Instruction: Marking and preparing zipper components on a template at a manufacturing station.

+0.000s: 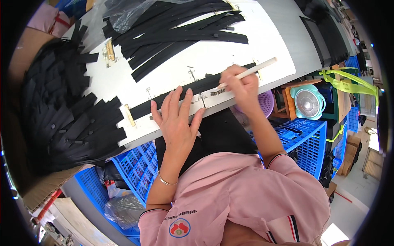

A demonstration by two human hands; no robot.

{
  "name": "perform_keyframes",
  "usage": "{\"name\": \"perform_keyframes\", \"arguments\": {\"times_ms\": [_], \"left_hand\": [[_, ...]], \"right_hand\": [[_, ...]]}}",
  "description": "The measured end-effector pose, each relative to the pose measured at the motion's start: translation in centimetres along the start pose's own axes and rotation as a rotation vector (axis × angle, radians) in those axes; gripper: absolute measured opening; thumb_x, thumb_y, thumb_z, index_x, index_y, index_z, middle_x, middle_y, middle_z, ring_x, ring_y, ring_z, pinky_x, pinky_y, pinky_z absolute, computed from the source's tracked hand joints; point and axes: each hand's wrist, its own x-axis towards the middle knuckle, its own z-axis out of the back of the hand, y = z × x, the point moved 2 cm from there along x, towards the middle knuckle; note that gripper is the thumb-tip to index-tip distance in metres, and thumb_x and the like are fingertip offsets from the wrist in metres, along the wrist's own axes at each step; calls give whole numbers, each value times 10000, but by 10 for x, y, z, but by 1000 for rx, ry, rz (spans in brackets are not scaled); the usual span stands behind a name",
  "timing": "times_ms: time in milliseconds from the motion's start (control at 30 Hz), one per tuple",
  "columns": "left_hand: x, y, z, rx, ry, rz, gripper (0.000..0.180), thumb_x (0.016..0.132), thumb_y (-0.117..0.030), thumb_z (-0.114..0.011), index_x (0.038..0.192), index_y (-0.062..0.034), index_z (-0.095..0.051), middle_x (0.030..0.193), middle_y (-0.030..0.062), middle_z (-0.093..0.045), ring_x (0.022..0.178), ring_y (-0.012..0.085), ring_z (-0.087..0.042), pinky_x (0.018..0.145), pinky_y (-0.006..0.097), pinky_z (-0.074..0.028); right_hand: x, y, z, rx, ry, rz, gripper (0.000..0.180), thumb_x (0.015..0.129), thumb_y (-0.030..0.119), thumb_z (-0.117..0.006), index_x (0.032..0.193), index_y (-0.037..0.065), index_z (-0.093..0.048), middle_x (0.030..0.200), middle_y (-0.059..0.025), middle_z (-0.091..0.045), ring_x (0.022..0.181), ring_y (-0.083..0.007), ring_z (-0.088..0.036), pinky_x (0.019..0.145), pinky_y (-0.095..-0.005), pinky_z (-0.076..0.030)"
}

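A long black fabric strip [201, 85] lies along the near edge of a white board [279, 53] that bears small dark marks. My left hand [175, 123] rests on the strip and the board's edge, its fingers stretched out and spread. Farther right, my right hand [243, 88] is closed round a white pen [262, 67]. The pen slants, with its lower tip at or just above the strip's near edge; whether it touches I cannot tell. A tan block [129, 115] sits at the strip's left end.
Several loose black strips [180, 30] lie at the board's far side beside clear plastic [127, 16]. A heap of cut black strips [61, 119] fills the left. Blue crates [303, 143] stand below the table, near a small turquoise fan [308, 102] and a purple basket [266, 103].
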Motion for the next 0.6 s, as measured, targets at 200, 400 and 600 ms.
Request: {"name": "perform_keyframes", "arguments": {"times_ms": [200,400,600], "left_hand": [[1,-3,0,20,-17,-3,497,873,-328,-801,1295,-87,-694,1406,112,-588,1320,283,-520,1209,562,-171],[3,-6,-2,5,-23,22,448,885,-296,-790,1272,-88,-702,1382,105,-599,1307,283,-525,1210,567,-177],[37,-43,-20,-227,-75,-62,328,893,-208,-774,1192,-88,-717,1302,72,-638,1269,273,-549,1203,542,-222]], "right_hand": [[27,-2,63,-173,-119,-198,223,1008,152,-625,860,-4,-687,753,2,-614,655,-47,-487,609,-229,-400],[19,-22,70,-177,-93,-111,203,1021,130,-613,884,-4,-684,735,32,-600,667,-36,-495,600,-217,-391],[19,-27,72,-213,-63,-40,185,1019,115,-619,894,-6,-681,716,30,-566,644,-40,-461,573,-229,-379]]}}
